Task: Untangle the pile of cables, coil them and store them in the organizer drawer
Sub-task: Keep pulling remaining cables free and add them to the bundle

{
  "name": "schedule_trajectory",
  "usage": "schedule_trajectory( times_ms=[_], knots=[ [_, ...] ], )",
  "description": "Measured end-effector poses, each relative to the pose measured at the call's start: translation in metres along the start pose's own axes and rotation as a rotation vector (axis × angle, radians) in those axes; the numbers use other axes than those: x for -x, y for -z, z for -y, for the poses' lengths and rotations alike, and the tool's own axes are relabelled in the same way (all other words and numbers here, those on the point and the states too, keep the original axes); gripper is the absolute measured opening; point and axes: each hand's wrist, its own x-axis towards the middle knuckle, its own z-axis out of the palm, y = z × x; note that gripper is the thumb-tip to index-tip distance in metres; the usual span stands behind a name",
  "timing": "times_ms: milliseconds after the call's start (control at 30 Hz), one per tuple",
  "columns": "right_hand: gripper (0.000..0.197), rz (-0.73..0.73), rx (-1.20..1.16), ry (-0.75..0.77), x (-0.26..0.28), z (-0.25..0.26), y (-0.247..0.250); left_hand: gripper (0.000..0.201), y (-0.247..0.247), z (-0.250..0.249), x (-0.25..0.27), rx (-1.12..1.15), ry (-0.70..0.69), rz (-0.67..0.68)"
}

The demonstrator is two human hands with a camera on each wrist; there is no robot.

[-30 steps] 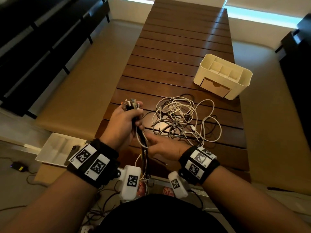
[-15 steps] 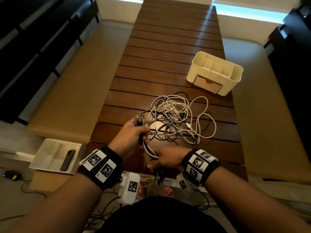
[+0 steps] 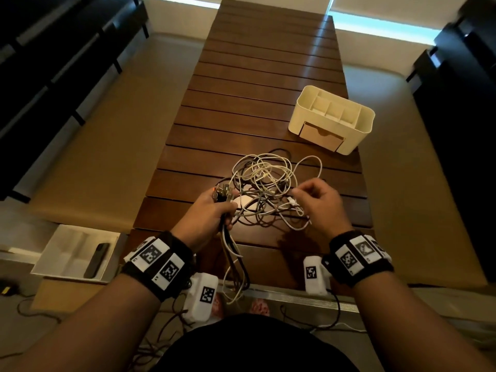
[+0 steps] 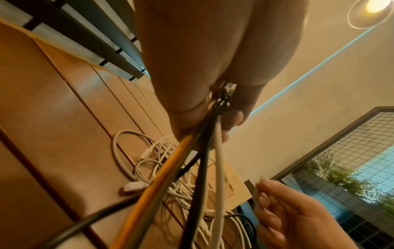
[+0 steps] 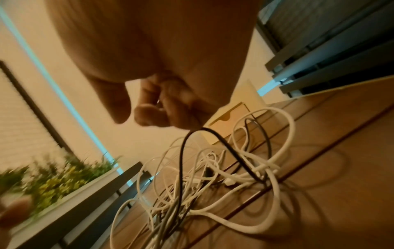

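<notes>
a white tray (image 3: pixel 67 253) holding a dark phone (image 3: pixel 96 260) is seen on the floor left of the slatted wooden bench (image 3: pixel 268 76).

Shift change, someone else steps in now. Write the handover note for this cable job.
Left hand: grips a bundle of cable ends, their lengths hanging off the table's near edge.
Right hand: pinches a black cable lifted from the tangled pile.
Organizer: on the table beyond the pile, drawer shut.
Done: several ends gathered.
Left: untangling, coiling, opening the drawer, storing.
</notes>
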Motion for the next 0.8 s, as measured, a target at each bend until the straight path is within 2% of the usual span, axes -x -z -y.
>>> schedule_trajectory(
  times_ms=[67,100,233,333,433,667,800],
  knots=[
    [0.01,-0.165,0.034,-0.012,-0.008,-0.012,0.005,0.022,0.003,0.001,0.001,-0.004,-0.009,-0.003],
    [0.01,-0.192,0.098,-0.032,-0.013,-0.019,0.006,0.022,0.003,0.002,0.001,-0.001,-0.014,-0.002],
    [0.003,-0.007,0.419,-0.184,-0.024,-0.049,0.004,0.022,0.001,0.0,0.005,0.023,-0.019,-0.006],
    [0.01,0.065,0.582,-0.169,-0.026,-0.065,0.0,0.024,0.002,0.0,0.008,0.021,-0.019,-0.007],
    [0.011,0.067,0.672,-0.123,-0.028,-0.069,-0.004,0.023,0.004,0.0,0.008,0.013,-0.006,-0.016],
    [0.009,0.034,0.705,-0.134,-0.026,-0.063,-0.005,0.022,0.001,-0.003,0.01,0.018,-0.015,-0.013],
    [0.005,-0.077,0.534,-0.154,-0.02,-0.049,0.001,0.024,-0.001,-0.004,0.009,0.026,-0.01,-0.003]
  ],
)
